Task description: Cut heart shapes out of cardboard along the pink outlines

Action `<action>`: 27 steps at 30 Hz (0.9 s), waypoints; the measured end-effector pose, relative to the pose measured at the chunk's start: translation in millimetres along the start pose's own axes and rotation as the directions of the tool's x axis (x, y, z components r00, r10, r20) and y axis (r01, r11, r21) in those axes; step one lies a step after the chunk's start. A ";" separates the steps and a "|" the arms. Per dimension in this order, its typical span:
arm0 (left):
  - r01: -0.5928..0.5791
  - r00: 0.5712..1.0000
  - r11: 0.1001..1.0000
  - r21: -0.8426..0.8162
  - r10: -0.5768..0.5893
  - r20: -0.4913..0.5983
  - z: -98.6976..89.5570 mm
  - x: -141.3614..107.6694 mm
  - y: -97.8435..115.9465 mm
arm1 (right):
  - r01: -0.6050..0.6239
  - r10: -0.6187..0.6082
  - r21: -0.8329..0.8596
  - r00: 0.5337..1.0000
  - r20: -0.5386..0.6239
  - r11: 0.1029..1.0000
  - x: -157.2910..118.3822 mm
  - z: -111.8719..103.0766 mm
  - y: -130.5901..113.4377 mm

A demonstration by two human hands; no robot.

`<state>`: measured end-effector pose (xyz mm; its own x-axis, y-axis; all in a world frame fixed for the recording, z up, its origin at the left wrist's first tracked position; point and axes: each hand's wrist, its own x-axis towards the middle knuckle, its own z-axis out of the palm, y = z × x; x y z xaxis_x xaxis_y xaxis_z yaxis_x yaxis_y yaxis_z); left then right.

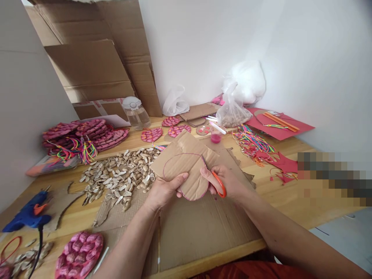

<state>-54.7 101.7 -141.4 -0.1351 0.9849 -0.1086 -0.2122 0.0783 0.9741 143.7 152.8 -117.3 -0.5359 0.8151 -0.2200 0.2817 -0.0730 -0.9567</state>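
A piece of brown cardboard (186,166) with a purple rounded outline drawn on it is held up over the table. My left hand (167,190) grips its lower left edge, thumb on top and fingers beneath. In my right hand (222,180) are scissors (220,185) with orange handles, at the cardboard's right side. The lower and right edges of the piece are cut along the purple line. The scissor blades are mostly hidden by the hand and the cardboard. A larger cardboard sheet (203,236) lies on the table under both hands.
Peanut shells (124,170) are heaped at left, behind a blue glue gun (29,213). Pink shell-covered pieces (78,255) lie front left and in a stack (84,133). A water bottle (136,112), colored cords (252,137), red paper (279,124) and a bag (232,110) stand farther back.
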 end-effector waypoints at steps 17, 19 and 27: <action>-0.199 0.933 0.947 -0.252 0.105 -0.345 -19.1 14.0 13.9 | 0.020 -0.022 0.088 1.000 0.020 0.996 6.0 -2.2 9.5; -0.166 0.951 0.956 -0.241 0.090 -0.296 -19.9 14.0 13.8 | 0.088 -0.066 0.142 0.986 -0.156 0.986 11.6 -6.6 11.2; 0.006 0.998 0.989 -0.150 -0.014 -0.054 -5.4 3.8 3.9 | 0.264 -0.159 0.410 0.949 -0.273 0.873 23.8 -14.2 13.7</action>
<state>-61.3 104.9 -139.1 -0.1839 0.9739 -0.1328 -0.3554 0.0601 0.9328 146.2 179.3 -132.9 -0.3363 0.9417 -0.0048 -0.2218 -0.0841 -0.9715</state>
